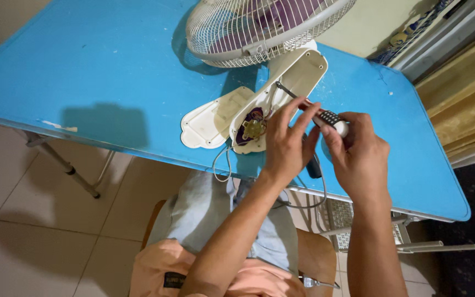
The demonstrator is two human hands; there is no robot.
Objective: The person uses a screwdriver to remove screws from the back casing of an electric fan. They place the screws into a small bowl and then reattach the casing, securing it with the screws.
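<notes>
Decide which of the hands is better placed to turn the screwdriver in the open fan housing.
Probably the right hand: it grips the black-and-white screwdriver handle. The left hand only steadies the shaft.

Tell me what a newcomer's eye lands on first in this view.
The bright blue table fills the upper view. On it lies a dismantled fan: its wire grille at the top edge, its opened cream housing just below with wiring exposed, and a removed cover plate to its left. In front, the left hand and right hand together hold a screwdriver pointed into the housing.
</notes>
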